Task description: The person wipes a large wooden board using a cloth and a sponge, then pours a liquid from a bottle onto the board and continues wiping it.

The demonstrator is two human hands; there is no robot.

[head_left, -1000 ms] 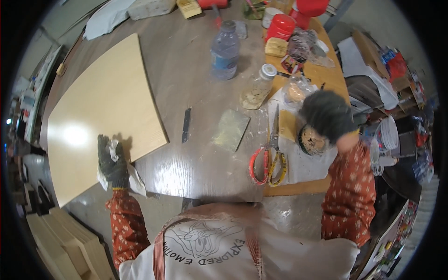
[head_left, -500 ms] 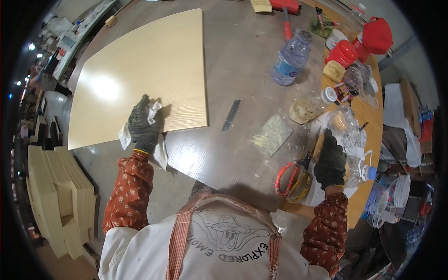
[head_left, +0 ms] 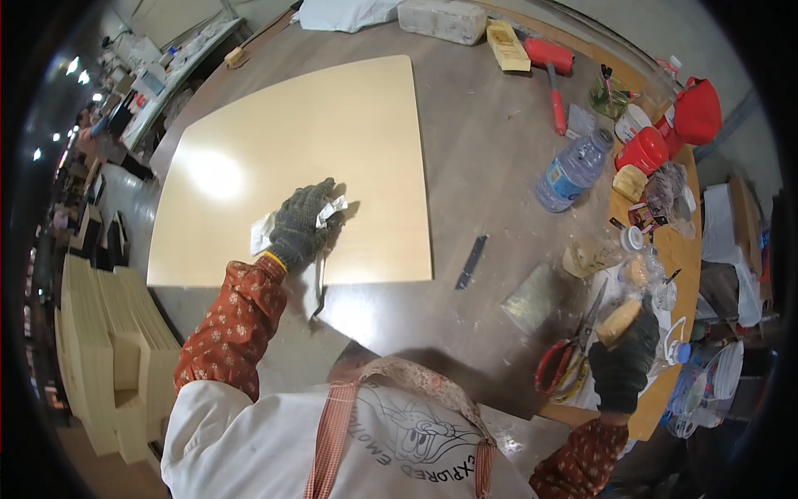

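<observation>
My left hand (head_left: 301, 223), in a dark knit glove, presses a crumpled white cloth (head_left: 331, 211) onto a pale cream panel (head_left: 366, 125) with one curved edge. The cloth sticks out on both sides of the closed fingers. My right hand (head_left: 623, 362), gloved too, is curled round a tan oblong block (head_left: 619, 323) at the table's right side; its fingertips are partly hidden. Scissors with red and yellow handles (head_left: 552, 366) lie just left of that hand, on white paper.
A plastic bottle (head_left: 573, 170), a red-handled mallet (head_left: 555, 100), a dark strip (head_left: 471, 263) and a flat greyish sheet (head_left: 534, 299) lie on the table (head_left: 474, 191). Jars and red containers (head_left: 642, 150) crowd the right edge. Stacked cream boards (head_left: 108, 358) stand at left.
The view has shifted, so the table appears lower and further right. My left hand has slid with the cloth further onto the panel. My right hand has taken hold of the tan block.
</observation>
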